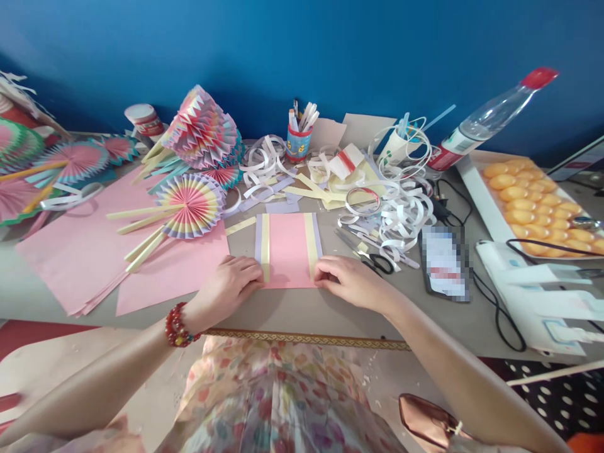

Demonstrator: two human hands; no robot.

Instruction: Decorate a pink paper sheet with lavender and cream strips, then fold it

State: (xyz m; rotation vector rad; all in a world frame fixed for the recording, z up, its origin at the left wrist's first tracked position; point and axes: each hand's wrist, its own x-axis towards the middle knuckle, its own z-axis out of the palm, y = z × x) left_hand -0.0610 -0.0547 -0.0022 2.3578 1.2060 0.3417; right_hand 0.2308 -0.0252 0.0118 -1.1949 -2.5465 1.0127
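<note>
A pink sheet of paper point(289, 248) lies flat on the desk in front of me, with pale yellow and lavender strips along its left and right sides. My left hand point(229, 284), a red bead bracelet point(177, 325) on its wrist, has its fingers closed at the near left corner of the sheet. At the near right corner, my right hand point(353, 281) pinches the edge between thumb and bent fingers. Black-handled scissors point(377, 259) rest just beyond my right hand. A pleated paper fan point(191, 206) with yellow sticks lies to the left, on larger pink sheets point(113, 233).
Curled white paper strips point(401, 214) are heaped behind the scissors. A pen cup point(298, 142), a white cup point(396, 150) and a leaning plastic bottle point(481, 129) stand near the blue wall. To the right are a phone point(444, 263), a power strip point(533, 296) and an egg-like tray point(533, 195).
</note>
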